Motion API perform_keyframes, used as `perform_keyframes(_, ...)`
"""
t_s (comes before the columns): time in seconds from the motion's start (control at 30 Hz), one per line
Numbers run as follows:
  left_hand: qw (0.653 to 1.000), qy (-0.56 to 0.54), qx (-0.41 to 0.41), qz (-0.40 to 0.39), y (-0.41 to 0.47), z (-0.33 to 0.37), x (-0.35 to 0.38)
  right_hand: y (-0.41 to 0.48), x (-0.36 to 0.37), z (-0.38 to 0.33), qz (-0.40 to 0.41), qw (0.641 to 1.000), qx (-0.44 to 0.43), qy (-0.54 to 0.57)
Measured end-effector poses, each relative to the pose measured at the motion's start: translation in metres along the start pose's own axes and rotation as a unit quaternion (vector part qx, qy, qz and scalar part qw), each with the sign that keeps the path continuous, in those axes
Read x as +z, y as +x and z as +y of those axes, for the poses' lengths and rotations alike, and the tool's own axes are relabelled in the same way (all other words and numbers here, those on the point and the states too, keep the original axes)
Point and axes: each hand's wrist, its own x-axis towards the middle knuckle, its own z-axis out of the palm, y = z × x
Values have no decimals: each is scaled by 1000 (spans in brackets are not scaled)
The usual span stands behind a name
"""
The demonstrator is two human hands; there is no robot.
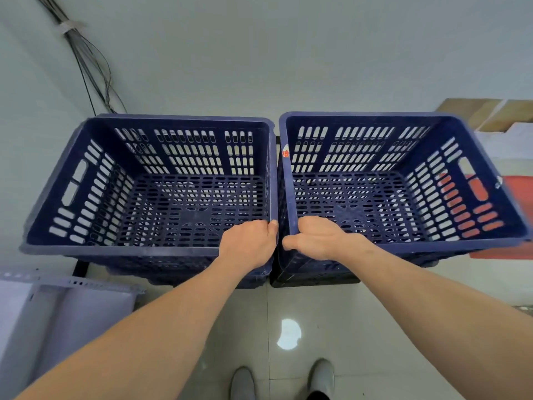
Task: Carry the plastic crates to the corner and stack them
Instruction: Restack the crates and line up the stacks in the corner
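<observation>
The hands both grip crate rims at the middle of the view; the left hand [248,243] curls its fingers over the near right corner of the left crate [57,197], thumb side towards the gap; the right hand [320,238] is closed on the near left corner of the right crate [432,243], fingers hooked inside the rim and the thumb lying along its outer edge; both forearms reach forward from the bottom of the frame.

The two dark blue slotted plastic crates stand side by side, just beside each other with a narrow gap between, their far sides close to the pale wall [288,53]; both are open-topped with nothing inside; each sits on top of lower crates [184,272], whose dark edges show beneath the near rims; a small red and white sticker [285,151] is on the inner left wall of the right crate.

A bundle of cables [86,67] runs down the wall at upper left; cardboard [484,114] leans at upper right, with a red sheet [519,197] below it, seen also through the right crate's slots; a perforated metal rail [86,284] lies at lower left; two grey shoes [242,382] stand on the tiled floor [375,327].
</observation>
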Motion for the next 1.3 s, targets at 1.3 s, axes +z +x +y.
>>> perform_keyframes(1.3,997,-40,-43,-39,2,3,-11,17,21,5,167,983,-70,-27)
